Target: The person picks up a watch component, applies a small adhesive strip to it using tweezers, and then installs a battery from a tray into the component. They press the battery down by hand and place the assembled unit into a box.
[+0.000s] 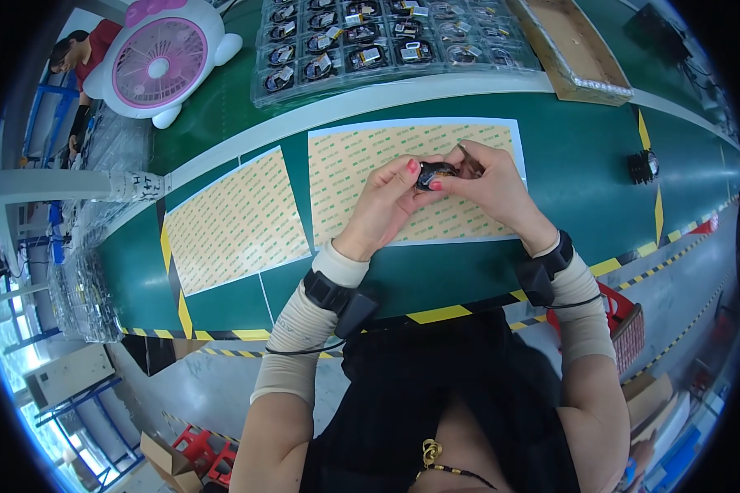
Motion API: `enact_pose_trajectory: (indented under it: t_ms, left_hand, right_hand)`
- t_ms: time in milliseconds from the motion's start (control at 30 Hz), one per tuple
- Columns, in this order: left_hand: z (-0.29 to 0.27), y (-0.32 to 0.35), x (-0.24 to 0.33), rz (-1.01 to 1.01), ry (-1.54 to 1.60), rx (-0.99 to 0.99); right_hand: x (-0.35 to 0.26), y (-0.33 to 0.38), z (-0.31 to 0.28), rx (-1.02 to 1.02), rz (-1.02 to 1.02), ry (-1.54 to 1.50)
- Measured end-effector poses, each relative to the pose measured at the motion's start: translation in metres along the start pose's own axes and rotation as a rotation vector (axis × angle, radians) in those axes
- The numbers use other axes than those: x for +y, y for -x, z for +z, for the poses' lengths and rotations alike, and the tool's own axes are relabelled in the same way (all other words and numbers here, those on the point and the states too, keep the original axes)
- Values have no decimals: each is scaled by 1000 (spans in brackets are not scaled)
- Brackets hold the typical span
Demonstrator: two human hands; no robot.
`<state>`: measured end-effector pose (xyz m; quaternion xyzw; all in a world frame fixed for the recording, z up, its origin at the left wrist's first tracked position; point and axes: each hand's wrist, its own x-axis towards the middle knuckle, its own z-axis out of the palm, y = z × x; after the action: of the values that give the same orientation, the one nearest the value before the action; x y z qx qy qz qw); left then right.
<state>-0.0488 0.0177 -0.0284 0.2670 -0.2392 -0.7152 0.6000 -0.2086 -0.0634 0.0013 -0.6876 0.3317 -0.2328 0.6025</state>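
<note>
Between my two hands is a small round black device point(432, 173), held above a patterned adhesive sheet. My left hand point(388, 201) pinches its left side between thumb and fingers. From the other side my right hand point(495, 185) presses on it with the thumb, and a thin dark brown piece point(471, 161) shows among its raised fingers; I cannot make out exactly what that piece is. The beige adhesive sheet point(345, 164) with small green print lies flat under my hands. A second, similar sheet point(237, 222) lies to the left, tilted.
Clear plastic trays point(419, 66) with several round black devices stand at the back, beside a cardboard box point(580, 53). A pink and white fan point(158, 66) is at the far left. Another black device point(644, 167) sits on the right. A person point(90, 53) is behind the fan.
</note>
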Motion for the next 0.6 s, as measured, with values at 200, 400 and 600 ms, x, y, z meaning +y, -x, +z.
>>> enact_pose_trajectory:
  t_ms: [200, 400, 600]
  left_hand:
    - [3, 0, -8, 50, -141, 9]
    - [5, -1, -8, 102, -172, 44]
    - [4, 0, -12, 98, -161, 70]
  right_hand:
    - [10, 3, 1, 74, -35, 85]
    - [8, 6, 11, 174, -101, 81]
    - [0, 6, 2, 107, -119, 97]
